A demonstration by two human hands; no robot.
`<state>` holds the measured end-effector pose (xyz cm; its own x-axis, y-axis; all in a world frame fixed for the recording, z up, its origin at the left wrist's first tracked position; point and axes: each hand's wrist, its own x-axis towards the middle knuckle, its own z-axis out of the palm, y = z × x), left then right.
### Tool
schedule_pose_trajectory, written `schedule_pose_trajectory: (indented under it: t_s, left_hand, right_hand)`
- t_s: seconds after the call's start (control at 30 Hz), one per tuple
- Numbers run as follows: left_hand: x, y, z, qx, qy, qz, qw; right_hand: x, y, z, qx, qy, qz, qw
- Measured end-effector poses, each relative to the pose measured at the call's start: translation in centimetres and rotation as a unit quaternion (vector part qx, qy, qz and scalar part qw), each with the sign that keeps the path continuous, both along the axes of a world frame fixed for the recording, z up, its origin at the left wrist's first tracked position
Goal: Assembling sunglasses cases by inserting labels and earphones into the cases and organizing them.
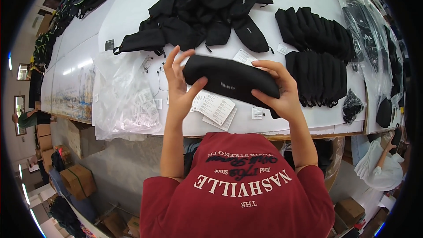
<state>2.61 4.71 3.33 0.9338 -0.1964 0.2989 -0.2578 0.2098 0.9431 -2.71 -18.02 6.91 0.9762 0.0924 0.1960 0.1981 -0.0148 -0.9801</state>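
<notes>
A black soft zip pouch (pixel 231 79) with a small pale print on its front is held up above the white table (pixel 128 15). My left hand (pixel 178 86) grips its left end, thumb on the front face and fingers behind the top edge. At the other end my right hand (pixel 282 88) holds it the same way, thumb in front. Under the pouch lie printed white paper tags (pixel 215 108), partly covered by it. Beyond my hands spreads a loose heap of similar black pouches (pixel 211 6).
Two rows of stacked black pouches, a far one (pixel 315 31) and a near one (pixel 317 79), stand at the right. A clear plastic bag of white tags (pixel 123 101) lies left, beside thin black strings (pixel 149 65). Another person in white (pixel 379 165) sits at the right.
</notes>
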Motion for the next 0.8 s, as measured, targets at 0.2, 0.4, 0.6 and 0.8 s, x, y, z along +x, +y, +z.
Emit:
schedule_pose_trajectory:
  t_s: [0.2,0.4,0.6,0.8]
  left_hand:
    - [0.9,1.3,0.8,0.155,-0.099,-0.102,0.978]
    - [0.4,-2.3,-1.5,0.219,-0.006,-0.248,0.944]
    - [-0.5,0.5,-7.2,0.522,0.015,-0.115,0.845]
    - [-2.6,2.5,-11.2,0.572,0.015,-0.01,0.82]
  right_hand:
    - [0.0,-3.3,-0.1,-0.086,-0.041,0.017,0.995]
    - [-2.7,-9.1,-1.8,-0.135,0.008,-0.029,0.99]
    - [-7.6,-22.5,-2.8,-0.335,-0.033,-0.57,0.75]
    - [-9.5,-31.2,-8.5,-0.398,0.07,-0.609,0.682]
